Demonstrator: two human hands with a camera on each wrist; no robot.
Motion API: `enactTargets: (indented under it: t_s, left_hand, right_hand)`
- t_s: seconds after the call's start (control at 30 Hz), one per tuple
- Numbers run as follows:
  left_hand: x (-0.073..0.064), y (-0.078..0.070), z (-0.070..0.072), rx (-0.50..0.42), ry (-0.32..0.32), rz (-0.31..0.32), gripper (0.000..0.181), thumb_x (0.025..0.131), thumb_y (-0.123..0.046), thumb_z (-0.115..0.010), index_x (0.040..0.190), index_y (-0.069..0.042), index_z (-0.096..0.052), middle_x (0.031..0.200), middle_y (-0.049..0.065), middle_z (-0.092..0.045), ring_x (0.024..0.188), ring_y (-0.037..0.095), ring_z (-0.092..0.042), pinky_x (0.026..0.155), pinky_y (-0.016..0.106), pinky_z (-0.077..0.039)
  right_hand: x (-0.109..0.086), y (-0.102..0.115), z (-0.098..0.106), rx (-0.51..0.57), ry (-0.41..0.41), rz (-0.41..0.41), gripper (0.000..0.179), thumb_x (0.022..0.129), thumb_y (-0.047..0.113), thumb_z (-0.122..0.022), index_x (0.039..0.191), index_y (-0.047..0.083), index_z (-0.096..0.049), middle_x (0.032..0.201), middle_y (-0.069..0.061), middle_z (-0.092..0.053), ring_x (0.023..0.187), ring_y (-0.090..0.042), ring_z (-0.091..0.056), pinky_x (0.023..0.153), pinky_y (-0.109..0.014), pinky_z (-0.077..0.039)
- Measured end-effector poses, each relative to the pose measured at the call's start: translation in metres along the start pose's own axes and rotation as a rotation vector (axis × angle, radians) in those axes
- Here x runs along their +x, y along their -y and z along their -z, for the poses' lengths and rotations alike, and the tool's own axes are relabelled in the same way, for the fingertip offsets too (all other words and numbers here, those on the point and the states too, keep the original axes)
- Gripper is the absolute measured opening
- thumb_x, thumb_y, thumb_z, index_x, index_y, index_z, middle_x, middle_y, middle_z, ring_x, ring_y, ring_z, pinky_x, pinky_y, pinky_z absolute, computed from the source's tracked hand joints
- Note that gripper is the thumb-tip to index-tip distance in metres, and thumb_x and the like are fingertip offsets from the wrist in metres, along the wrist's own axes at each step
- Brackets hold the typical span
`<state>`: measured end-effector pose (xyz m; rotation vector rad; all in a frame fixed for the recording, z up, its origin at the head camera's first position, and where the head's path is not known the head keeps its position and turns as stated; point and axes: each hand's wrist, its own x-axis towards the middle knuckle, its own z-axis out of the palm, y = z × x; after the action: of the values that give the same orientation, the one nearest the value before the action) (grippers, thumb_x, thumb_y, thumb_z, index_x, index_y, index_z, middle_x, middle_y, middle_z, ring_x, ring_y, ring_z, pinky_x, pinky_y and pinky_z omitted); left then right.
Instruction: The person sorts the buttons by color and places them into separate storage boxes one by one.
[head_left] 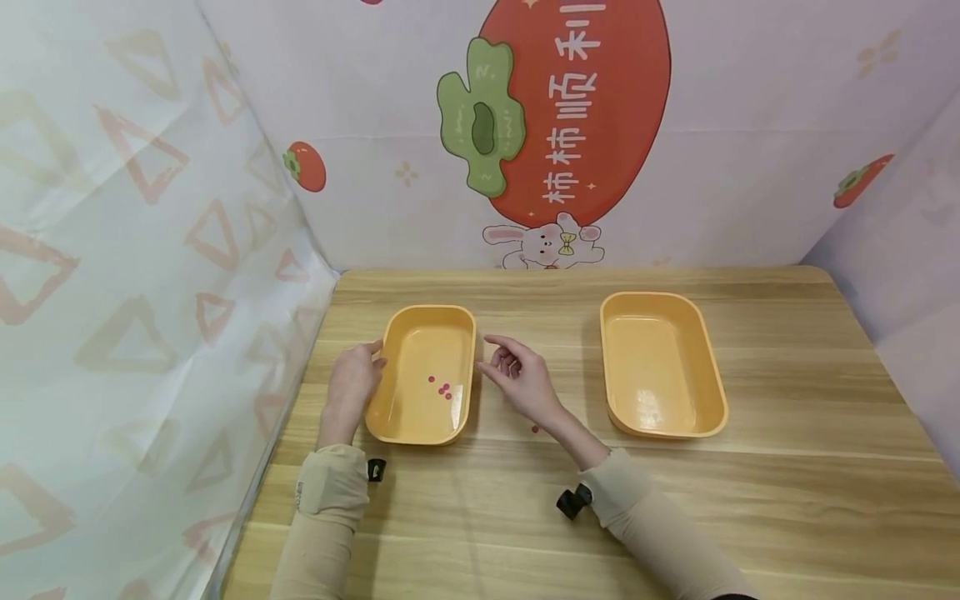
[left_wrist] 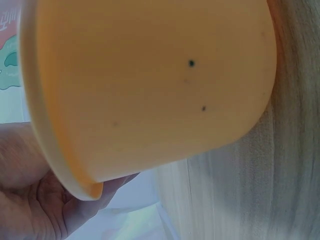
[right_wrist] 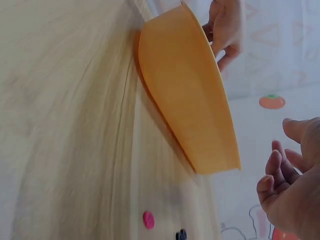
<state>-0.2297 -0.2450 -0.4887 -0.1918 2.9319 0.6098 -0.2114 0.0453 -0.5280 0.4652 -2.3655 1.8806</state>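
Note:
My left hand (head_left: 352,383) grips the left rim of a yellow plastic basin (head_left: 381,421). In the left wrist view the basin's outer wall (left_wrist: 150,90) fills most of the frame, and part of the hand (left_wrist: 45,200) is hidden behind the rim. Several small pinkish-red pieces (head_left: 442,391) lie on the basin's floor. Just off the right rim, my right hand (head_left: 523,382) hovers with thumb and fingers loosely bent and nothing between them. A single pink piece (right_wrist: 148,220) lies on the wooden table, by the right wrist in the head view.
A second yellow basin (head_left: 663,362) stands farther right on the wooden table (head_left: 787,492). Printed cloth (head_left: 390,217) hangs behind the table and along its left side (head_left: 172,350). Black wrist devices (head_left: 573,502) sit at both cuffs.

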Motion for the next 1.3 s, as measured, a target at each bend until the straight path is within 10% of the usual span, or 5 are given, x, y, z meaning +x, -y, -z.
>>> enactTargets:
  t_s: [0.57,0.7,0.87,1.3]
  left_hand:
    - [-0.001,0.000,0.000,0.002,-0.002,0.002,0.045,0.113,-0.012,-0.061,0.156,0.001,-0.058,0.158,0.024,-0.060,0.136,0.045,-0.067,0.106,0.056,-0.059]
    - [-0.001,0.000,0.001,-0.001,0.003,-0.005,0.045,0.112,-0.012,-0.062,0.155,0.002,-0.058,0.156,0.025,-0.061,0.101,0.037,-0.075,0.086,0.046,-0.063]
    - [0.000,0.002,0.002,-0.023,0.013,-0.010,0.046,0.111,-0.010,-0.063,0.155,0.003,-0.057,0.153,0.029,-0.061,0.059,0.019,-0.047,0.059,0.030,-0.049]
    - [0.002,0.004,-0.002,-0.004,-0.012,-0.030,0.046,0.111,-0.011,-0.064,0.154,0.003,-0.059,0.153,0.027,-0.062,0.086,0.033,-0.072,0.077,0.043,-0.062]
  right_hand:
    - [-0.052,-0.032,0.049,0.060,-0.032,-0.136,0.024,0.101,-0.001,-0.075,0.121,-0.015,-0.074,0.084,-0.030,-0.076,0.064,-0.006,-0.063,0.059,-0.015,-0.048]
    - [-0.061,-0.042,0.052,0.029,-0.026,-0.133,0.022,0.099,-0.001,-0.078,0.118,-0.012,-0.077,0.079,-0.028,-0.074,0.062,-0.001,-0.059,0.058,-0.014,-0.047]
    - [-0.069,-0.049,0.058,-0.006,-0.043,-0.153,0.022,0.097,-0.001,-0.080,0.117,-0.009,-0.078,0.076,-0.022,-0.073,0.061,0.002,-0.053,0.056,-0.014,-0.043]
    - [-0.076,-0.052,0.063,-0.098,0.015,-0.164,0.019,0.092,0.000,-0.085,0.110,-0.005,-0.082,0.066,-0.003,-0.061,0.057,0.002,-0.047,0.053,-0.016,-0.037]
